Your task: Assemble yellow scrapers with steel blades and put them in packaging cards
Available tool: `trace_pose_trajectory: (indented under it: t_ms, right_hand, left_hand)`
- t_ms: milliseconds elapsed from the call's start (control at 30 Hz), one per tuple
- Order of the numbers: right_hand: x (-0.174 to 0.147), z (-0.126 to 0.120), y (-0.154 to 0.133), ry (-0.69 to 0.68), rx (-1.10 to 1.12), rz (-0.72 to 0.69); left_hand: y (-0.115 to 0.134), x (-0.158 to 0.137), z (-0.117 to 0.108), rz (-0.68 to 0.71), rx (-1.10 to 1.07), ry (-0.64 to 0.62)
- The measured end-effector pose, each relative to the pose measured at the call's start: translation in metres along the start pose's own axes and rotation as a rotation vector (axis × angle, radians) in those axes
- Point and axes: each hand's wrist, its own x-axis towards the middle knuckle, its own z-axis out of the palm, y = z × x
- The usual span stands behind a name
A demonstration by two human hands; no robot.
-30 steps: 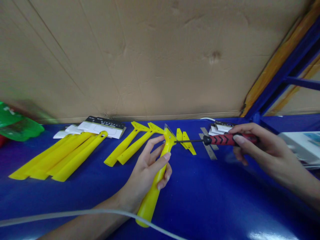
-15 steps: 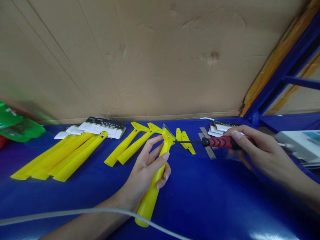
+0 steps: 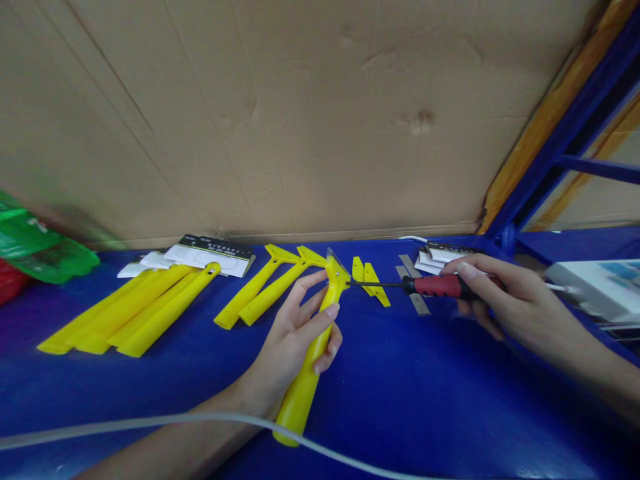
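My left hand (image 3: 300,333) is closed around the handle of a yellow scraper (image 3: 300,400), its head tilted up and away from me. A thin blade edge shows at the top of that head. From the right, my right hand (image 3: 505,293) grips a red and black screwdriver (image 3: 437,286), whose dark shaft points left and meets the side of the scraper's head. Behind the left hand lie two yellow scraper handles (image 3: 270,293). Small flat yellow pieces (image 3: 371,281) and metal blades (image 3: 419,303) rest beyond the screwdriver shaft.
Several yellow scrapers (image 3: 155,313) with black and white cards (image 3: 210,257) lie at left, near a green bag (image 3: 40,243). More cards (image 3: 440,253) and a white box (image 3: 595,283) are at right. A white cable (image 3: 200,419) crosses the foreground. Cardboard (image 3: 300,120) stands behind the blue table (image 3: 400,400).
The view has shifted slightly. The screwdriver's handle appears turned, its dark chevron marks no longer showing, while its tip stays at the scraper's head. The left hand keeps its hold.
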Motion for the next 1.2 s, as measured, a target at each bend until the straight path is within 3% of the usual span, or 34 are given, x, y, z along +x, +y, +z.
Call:
trace_pose_trajectory:
  t_ms: [67,267,467,733,967,1033,1200]
  right_hand:
    - [-0.0005,-0.0013,0.0025,-0.019,-0.022,-0.004]
    - [-0.0011,-0.0085,0.0030,-0.035,-0.064,-0.184]
    - [-0.0019,-0.0009,0.0015,-0.036,-0.008,0.019]
    - [-0.0021,-0.0053,0.0002,-0.054,0.002,-0.094]
    - [-0.0017,-0.0045,0.0023,-0.094,0.028,0.092]
    - [-0.0016,-0.0052,0.0041,-0.109,-0.034,0.044]
    - [-0.0030,-0.0052,0.0072,-0.067,-0.243,-0.296]
  left_hand:
    - [-0.0020,0.0021,-0.0019,0.011,-0.020,-0.011]
    - [-0.0032,0.0055,-0.0051,0.011,-0.044,-0.007]
    - [-0.0061,0.0043,-0.0032,0.020,-0.047,-0.003]
    - [-0.0019,0.0032,-0.0017,0.021,-0.050,0.006]
    - [-0.0017,0.0008,-0.0012,0.016,-0.028,-0.044]
    - [-0.0020,0.0012,-0.0018,0.020,-0.033,-0.047]
    - [-0.0012,0.0011,-0.0027,-0.007,-0.001,-0.039]
